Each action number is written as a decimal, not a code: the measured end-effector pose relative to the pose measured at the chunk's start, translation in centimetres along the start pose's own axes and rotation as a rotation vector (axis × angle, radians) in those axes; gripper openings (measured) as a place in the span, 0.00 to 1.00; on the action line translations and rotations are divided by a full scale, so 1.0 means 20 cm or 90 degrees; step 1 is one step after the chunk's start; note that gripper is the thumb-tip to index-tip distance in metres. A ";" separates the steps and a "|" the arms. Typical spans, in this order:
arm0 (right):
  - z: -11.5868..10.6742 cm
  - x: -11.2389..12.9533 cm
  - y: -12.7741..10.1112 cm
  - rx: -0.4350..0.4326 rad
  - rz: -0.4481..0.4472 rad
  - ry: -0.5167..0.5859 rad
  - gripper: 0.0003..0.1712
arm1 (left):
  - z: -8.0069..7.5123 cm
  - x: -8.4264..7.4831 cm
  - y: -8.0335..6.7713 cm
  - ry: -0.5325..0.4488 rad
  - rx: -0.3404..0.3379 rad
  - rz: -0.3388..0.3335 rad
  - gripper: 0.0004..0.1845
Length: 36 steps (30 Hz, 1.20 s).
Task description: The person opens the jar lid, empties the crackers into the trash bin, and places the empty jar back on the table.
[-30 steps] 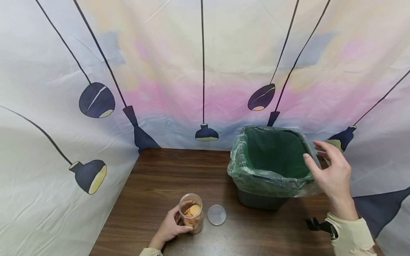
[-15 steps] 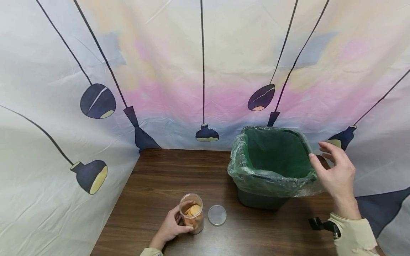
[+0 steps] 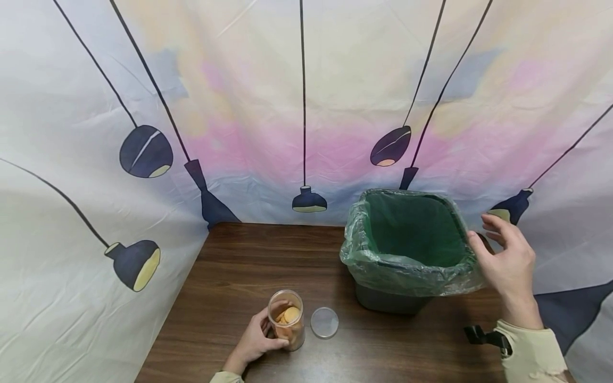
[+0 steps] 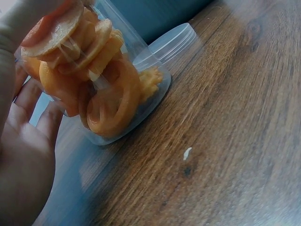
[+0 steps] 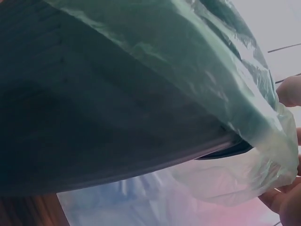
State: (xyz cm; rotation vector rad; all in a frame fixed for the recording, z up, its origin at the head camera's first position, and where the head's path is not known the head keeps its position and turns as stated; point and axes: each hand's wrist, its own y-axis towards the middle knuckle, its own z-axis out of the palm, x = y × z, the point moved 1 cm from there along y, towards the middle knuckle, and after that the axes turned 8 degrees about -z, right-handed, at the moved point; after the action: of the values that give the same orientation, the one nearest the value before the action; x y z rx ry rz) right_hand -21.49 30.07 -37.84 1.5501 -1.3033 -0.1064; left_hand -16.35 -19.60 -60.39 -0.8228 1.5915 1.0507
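My left hand (image 3: 254, 338) grips a clear plastic jar (image 3: 298, 335) standing uncapped on the table, thumb in front and fingers round the far side. Inside are orange snack pieces (image 4: 113, 101), some flat and round, some curled into rings. To the right of the jar lies a round clear lid (image 3: 324, 323). My right hand (image 3: 510, 266) is at the right rim of a dark bin (image 3: 392, 300) lined with a green plastic bag (image 3: 397, 274). Thumb and fingers there are spread and loosely bent, close beside the bag's folded-over edge; contact with it is unclear.
A dark brown wooden table (image 3: 234, 255) bears everything. Behind it hangs a pale cloth (image 3: 263, 133) printed with lamps. A small white crumb (image 4: 187, 153) lies near the jar. A black strap (image 3: 488, 339) sticks out from the right sleeve.
My right hand has shifted a little to the right, from over the bin's opening to its right rim. The left hand, jar and lid stay where they were.
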 end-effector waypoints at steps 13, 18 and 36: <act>0.00 -0.02 -0.01 -0.004 0.010 -0.013 0.24 | 0.00 0.00 0.00 0.008 -0.002 0.003 0.42; -0.01 -0.03 -0.01 0.004 0.027 -0.015 0.24 | 0.00 -0.01 0.00 0.004 0.001 0.002 0.42; 0.00 -0.06 -0.02 0.063 0.113 -0.022 0.23 | 0.00 -0.01 0.00 -0.001 0.001 -0.002 0.43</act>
State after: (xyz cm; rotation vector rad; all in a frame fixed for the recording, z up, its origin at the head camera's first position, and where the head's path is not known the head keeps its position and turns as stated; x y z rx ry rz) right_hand -21.72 30.82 -38.81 1.5130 -1.4867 0.0440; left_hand -16.27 -19.58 -60.25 -0.8219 1.5890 1.0477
